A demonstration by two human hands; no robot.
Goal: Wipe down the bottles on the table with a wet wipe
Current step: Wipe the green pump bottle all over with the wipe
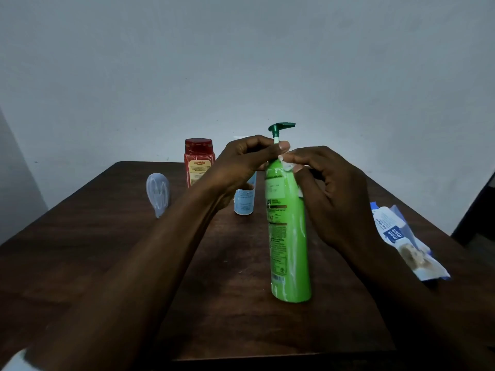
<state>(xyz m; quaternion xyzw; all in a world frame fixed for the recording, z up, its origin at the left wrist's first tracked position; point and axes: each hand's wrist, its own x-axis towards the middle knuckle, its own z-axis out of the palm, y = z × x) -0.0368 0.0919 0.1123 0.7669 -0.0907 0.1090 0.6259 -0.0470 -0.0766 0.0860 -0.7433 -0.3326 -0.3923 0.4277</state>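
- While the dark table (107, 263) carried everything, the green pump bottle (288, 236) stood upright near its front middle, close to the person, likely for easy wiping.
- Left hand (241, 164) curled its fingers round the pump neck, seemingly to steady it.
- Right hand (329, 188) pinched the wet wipe (288, 166) against the bottle's shoulder.
- Wipes pack (401, 242) lay at the right, within reach.
- Red jar (199, 162), small blue bottle (243, 202) and pale bottle (158, 194) stood behind, apparently awaiting their turn.

There is just the one view, worn on the person's head. It looks forward and down across the table (112, 250) toward the far wall (241, 62), close in and wide-angled, with both far table corners in frame.
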